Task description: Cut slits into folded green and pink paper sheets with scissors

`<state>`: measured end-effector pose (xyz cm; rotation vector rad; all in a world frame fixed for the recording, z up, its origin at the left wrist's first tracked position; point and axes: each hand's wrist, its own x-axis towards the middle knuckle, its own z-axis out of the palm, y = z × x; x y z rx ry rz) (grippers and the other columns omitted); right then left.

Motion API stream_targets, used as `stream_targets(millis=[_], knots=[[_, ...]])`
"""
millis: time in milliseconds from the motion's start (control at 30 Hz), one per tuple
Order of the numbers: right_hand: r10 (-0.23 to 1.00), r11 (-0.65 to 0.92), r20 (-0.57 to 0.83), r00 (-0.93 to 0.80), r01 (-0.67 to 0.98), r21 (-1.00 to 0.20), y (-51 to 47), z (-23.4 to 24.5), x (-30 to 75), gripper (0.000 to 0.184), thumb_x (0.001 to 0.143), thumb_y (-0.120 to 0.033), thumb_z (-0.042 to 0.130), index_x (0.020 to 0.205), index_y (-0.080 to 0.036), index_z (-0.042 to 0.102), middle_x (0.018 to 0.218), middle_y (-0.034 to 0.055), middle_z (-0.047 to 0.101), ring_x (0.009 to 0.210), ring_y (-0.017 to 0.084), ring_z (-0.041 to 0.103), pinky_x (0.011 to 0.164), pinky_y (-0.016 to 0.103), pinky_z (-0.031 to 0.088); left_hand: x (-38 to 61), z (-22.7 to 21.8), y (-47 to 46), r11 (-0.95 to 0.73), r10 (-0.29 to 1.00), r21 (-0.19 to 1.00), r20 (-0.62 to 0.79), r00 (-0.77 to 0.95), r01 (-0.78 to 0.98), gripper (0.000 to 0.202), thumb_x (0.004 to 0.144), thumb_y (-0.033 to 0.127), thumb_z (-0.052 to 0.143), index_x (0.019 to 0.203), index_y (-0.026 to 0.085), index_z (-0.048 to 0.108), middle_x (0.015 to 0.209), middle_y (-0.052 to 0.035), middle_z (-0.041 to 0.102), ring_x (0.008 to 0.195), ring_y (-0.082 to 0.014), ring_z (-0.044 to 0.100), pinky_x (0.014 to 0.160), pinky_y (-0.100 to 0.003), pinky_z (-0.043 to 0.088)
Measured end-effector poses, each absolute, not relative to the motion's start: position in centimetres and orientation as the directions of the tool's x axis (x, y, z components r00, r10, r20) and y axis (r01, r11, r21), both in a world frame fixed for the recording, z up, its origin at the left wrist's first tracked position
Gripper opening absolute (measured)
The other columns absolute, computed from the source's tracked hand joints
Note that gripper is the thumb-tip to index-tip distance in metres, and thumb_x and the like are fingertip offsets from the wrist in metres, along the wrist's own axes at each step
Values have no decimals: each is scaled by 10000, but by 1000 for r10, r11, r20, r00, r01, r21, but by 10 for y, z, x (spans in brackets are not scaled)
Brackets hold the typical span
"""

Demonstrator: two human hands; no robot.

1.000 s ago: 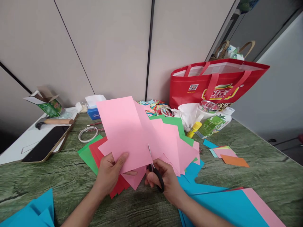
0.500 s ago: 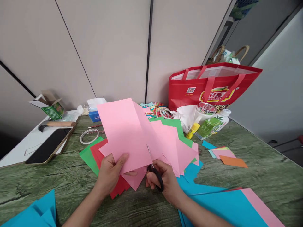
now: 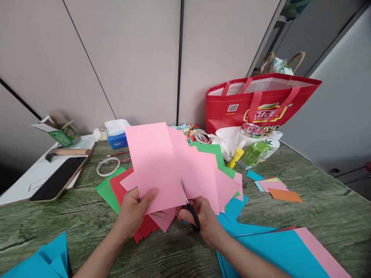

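My left hand (image 3: 133, 212) pinches the lower edge of a pink paper sheet (image 3: 155, 166) and holds it up, tilted toward me. In my right hand (image 3: 204, 218) are black-handled scissors (image 3: 189, 208), fingers through the loops, the blade tips reaching up into the sheet's lower edge along a cut. Under the sheet lie more pink sheets (image 3: 214, 177), with red paper (image 3: 121, 185) and green paper (image 3: 108, 190) fanned out on the green table (image 3: 72, 220).
Blue paper (image 3: 272, 251) lies at the front right and the front left corner. Small coloured scraps (image 3: 282, 193) sit to the right. At the back stand a red tote bag (image 3: 257, 104), a glue stick (image 3: 235, 157), tape rolls (image 3: 108, 166), a tissue box (image 3: 117, 135) and a phone (image 3: 56, 179).
The scissors have crept slightly further up the cut in the pink sheet. The sheet has shifted a little to the right, and both hands keep their grip.
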<state>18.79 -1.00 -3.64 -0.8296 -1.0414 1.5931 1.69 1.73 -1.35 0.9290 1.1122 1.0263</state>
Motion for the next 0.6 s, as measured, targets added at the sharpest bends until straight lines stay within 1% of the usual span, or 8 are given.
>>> stream_targets(millis=[67, 167, 267, 333, 400, 500, 600], knots=[[973, -114, -33, -230, -350, -930, -11, -34, 188, 480, 573, -427, 720, 925, -129, 588, 701, 32, 630, 578, 146, 519, 551, 239, 397, 16, -14, 17, 274, 958, 948, -254, 136, -162, 190, 664, 318, 668, 721, 142, 625, 632, 9, 677, 476, -149, 618, 446, -292, 553], [976, -107, -31, -214, -353, -929, -11, -34, 186, 570, 570, -468, 704, 1004, -123, 567, 779, 60, 648, 652, 177, 560, 556, 242, 401, 15, -15, 16, 277, 955, 951, -257, 148, -140, 192, 657, 322, 672, 706, 143, 624, 606, 1, 676, 465, -163, 619, 437, -305, 550], [976, -105, -23, -216, -377, -920, -11, -36, 185, 556, 584, -463, 696, 1003, -123, 564, 844, 81, 651, 729, 202, 576, 564, 245, 403, 15, -17, 16, 269, 955, 955, -249, 160, -121, 177, 669, 317, 662, 701, 147, 625, 607, -4, 679, 474, -172, 625, 446, -311, 549], [977, -106, -25, -210, -387, -916, -11, -38, 185, 495, 590, -434, 702, 954, -123, 576, 807, 73, 648, 719, 198, 569, 556, 242, 396, 14, -19, 15, 264, 956, 957, -244, 161, -117, 171, 676, 316, 656, 698, 149, 626, 611, -7, 682, 478, -174, 627, 445, -309, 546], [980, -104, -28, -196, -390, -915, -11, -38, 185, 426, 595, -396, 708, 901, -127, 585, 709, 40, 625, 654, 173, 544, 537, 235, 380, 14, -19, 15, 263, 957, 957, -244, 155, -120, 171, 676, 317, 655, 698, 150, 625, 610, -6, 683, 475, -173, 626, 438, -306, 544], [982, -107, -41, -182, -369, -923, -11, -37, 186, 302, 595, -375, 703, 755, -145, 589, 558, -18, 537, 544, 134, 474, 509, 229, 352, 14, -19, 15, 271, 956, 954, -252, 149, -128, 171, 669, 317, 662, 697, 152, 626, 607, -2, 684, 472, -168, 624, 433, -303, 544], [982, -106, -43, -186, -342, -934, -11, -36, 187, 258, 599, -380, 689, 619, -162, 553, 523, -29, 498, 508, 118, 432, 503, 231, 337, 15, -18, 15, 273, 955, 954, -254, 153, -122, 178, 666, 322, 663, 691, 149, 628, 593, -2, 681, 460, -165, 620, 430, -301, 543]])
